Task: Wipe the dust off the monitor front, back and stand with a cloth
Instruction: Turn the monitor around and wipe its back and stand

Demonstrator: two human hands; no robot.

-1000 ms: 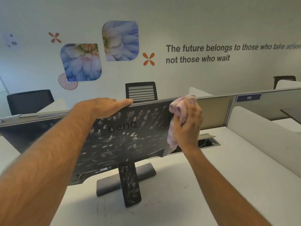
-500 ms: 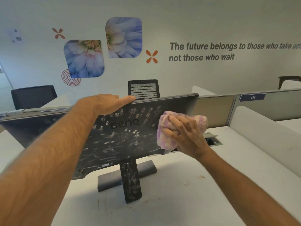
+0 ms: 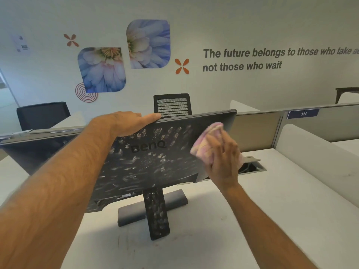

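A black BenQ monitor [image 3: 147, 162] stands on the desk with its back toward me, tilted, and speckled with pale dust marks. Its stand neck [image 3: 157, 212] is dusty too and rises from a grey base [image 3: 174, 200]. My left hand [image 3: 126, 123] rests flat on the monitor's top edge with the fingers straight. My right hand [image 3: 223, 158] holds a bunched pink and yellow cloth [image 3: 204, 140] against the right part of the back panel, fingers pointing up. The screen side is hidden.
The white desk [image 3: 233, 230] runs toward me. An open cable hatch [image 3: 252, 166] lies behind my right hand. A low partition [image 3: 256, 123] stands behind the monitor and a white divider [image 3: 310, 152] to the right. Black chairs [image 3: 172, 103] stand beyond.
My right hand has rubbed the cloth from the monitor's upper right edge down across the back panel, then turned fingers-up there. The left hand has stayed on the top edge.
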